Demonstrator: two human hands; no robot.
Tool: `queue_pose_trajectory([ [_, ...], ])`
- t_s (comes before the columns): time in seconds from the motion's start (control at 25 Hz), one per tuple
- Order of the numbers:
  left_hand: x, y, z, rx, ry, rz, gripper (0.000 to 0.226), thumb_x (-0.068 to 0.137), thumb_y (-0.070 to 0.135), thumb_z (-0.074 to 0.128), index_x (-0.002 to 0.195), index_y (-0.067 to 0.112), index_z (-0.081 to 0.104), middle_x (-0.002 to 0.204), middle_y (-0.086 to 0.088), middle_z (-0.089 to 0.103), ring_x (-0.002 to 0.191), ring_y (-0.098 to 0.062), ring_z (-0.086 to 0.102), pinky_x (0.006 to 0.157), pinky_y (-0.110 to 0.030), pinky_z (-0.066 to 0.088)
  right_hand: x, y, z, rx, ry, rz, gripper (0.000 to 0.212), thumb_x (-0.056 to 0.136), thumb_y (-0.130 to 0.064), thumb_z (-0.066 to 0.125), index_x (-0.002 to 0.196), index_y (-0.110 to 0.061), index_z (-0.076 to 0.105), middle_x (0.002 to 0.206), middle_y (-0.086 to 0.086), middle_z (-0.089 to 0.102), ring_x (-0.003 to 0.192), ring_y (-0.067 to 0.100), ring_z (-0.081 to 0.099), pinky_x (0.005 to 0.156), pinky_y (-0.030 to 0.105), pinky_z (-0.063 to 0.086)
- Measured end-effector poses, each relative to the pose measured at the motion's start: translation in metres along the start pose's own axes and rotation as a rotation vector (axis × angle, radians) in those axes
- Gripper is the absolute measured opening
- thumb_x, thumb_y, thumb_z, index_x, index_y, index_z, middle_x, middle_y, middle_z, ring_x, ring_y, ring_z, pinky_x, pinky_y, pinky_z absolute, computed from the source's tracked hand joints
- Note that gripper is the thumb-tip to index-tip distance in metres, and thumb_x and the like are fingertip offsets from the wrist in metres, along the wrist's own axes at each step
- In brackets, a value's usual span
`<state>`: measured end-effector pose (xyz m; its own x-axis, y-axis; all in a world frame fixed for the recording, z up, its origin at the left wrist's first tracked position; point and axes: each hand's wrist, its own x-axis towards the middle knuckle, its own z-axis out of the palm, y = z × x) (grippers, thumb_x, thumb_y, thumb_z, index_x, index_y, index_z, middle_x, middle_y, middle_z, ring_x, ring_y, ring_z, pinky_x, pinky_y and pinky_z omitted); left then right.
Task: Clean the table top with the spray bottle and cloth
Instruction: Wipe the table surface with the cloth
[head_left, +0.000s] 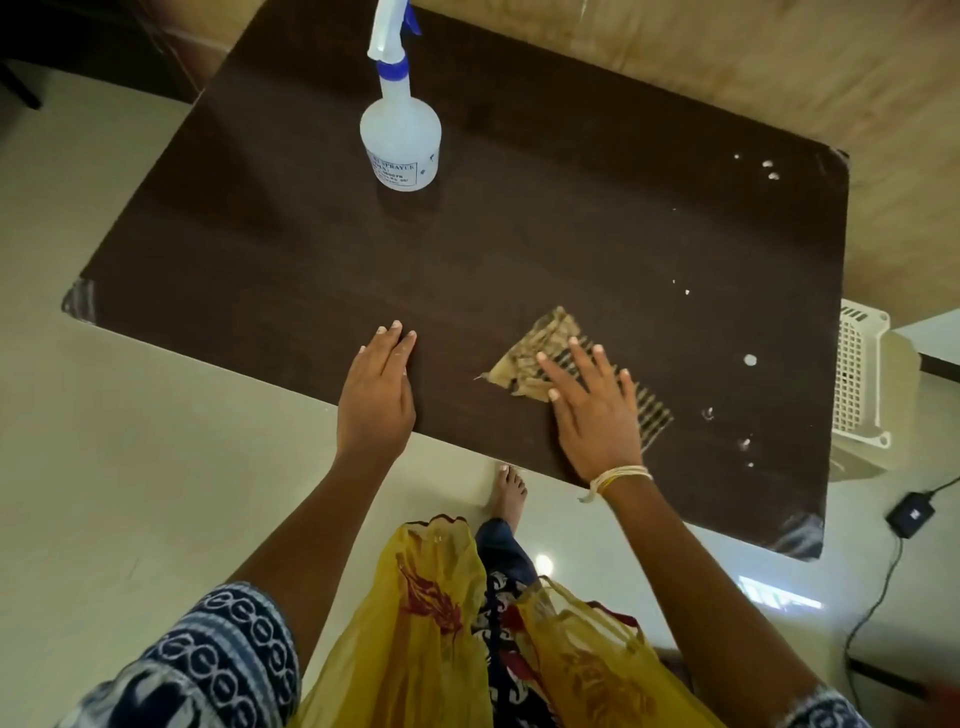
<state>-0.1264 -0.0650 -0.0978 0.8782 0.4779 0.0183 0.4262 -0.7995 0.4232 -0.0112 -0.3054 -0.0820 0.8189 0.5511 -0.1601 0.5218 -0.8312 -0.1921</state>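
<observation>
On the table, splayed right-hand fingers press the cloth; spray bottle upright.

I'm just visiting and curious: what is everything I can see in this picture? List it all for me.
table: one, dark brown, fills the middle of the view
spray bottle: one, clear with white and blue head, upright on the far left part of the table
cloth: one, tan with dark stripes, flat on the table near the front edge
white spots: several, scattered on the right part of the table
plastic basket: one, white, on the floor right of the table
black adapter: one, with cable, on the floor at right
floor: pale, glossy
left hand: flat on the table's front edge, holding nothing
right hand: spread flat, pressing on the cloth
foot: one, bare, by the table's front edge
</observation>
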Motion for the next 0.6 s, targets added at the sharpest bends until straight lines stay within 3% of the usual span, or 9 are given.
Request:
queue_pose_trajectory([
  [0.12,-0.013,-0.006,-0.002,0.025,-0.034,0.0,0.046,0.1,0.014,0.04,0.145,0.011,0.042,0.152,-0.007,0.04,0.144,-0.023,0.032,0.118,-0.039,0.027,0.041,0.006,-0.007,0.065,0.081,0.276,0.045,0.103,-0.038,0.03,0.148,-0.044,0.03,0.162,-0.001,0.02,0.15,0.028,0.01,0.119,0.055,0.01],
  [0.2,-0.023,-0.011,-0.003,0.032,-0.052,-0.003,0.049,0.098,0.014,0.044,0.147,0.012,0.039,0.154,-0.006,0.036,0.145,-0.023,0.029,0.118,-0.04,0.027,0.082,-0.012,-0.009,0.116,0.098,0.348,0.047,0.102,-0.036,0.031,0.148,-0.044,0.029,0.163,0.001,0.018,0.15,0.03,0.008,0.119,0.056,0.009],
  [0.36,-0.037,-0.019,-0.006,0.02,-0.053,0.006,0.051,0.097,0.01,0.046,0.148,0.013,0.038,0.155,-0.006,0.035,0.145,-0.023,0.029,0.117,-0.04,0.029,0.108,-0.07,0.0,0.03,0.019,0.019,0.047,0.103,-0.036,0.03,0.149,-0.045,0.027,0.163,0.0,0.017,0.15,0.03,0.009,0.118,0.055,0.009],
  [0.48,-0.042,-0.024,-0.008,0.001,-0.041,0.013,0.049,0.098,0.01,0.047,0.146,0.011,0.04,0.152,-0.007,0.04,0.143,-0.023,0.033,0.116,-0.041,0.032,0.07,-0.093,0.012,-0.046,-0.054,-0.281,0.046,0.104,-0.037,0.029,0.149,-0.047,0.025,0.162,-0.003,0.018,0.15,0.027,0.011,0.119,0.054,0.01],
  [0.6,-0.042,-0.026,-0.01,0.006,-0.061,0.03,0.047,0.099,0.012,0.045,0.146,0.011,0.039,0.152,-0.007,0.039,0.143,-0.023,0.033,0.116,-0.04,0.03,0.019,-0.076,0.018,-0.096,-0.096,-0.453,0.046,0.103,-0.038,0.026,0.148,-0.047,0.026,0.162,-0.005,0.019,0.15,0.026,0.013,0.119,0.052,0.012],
])
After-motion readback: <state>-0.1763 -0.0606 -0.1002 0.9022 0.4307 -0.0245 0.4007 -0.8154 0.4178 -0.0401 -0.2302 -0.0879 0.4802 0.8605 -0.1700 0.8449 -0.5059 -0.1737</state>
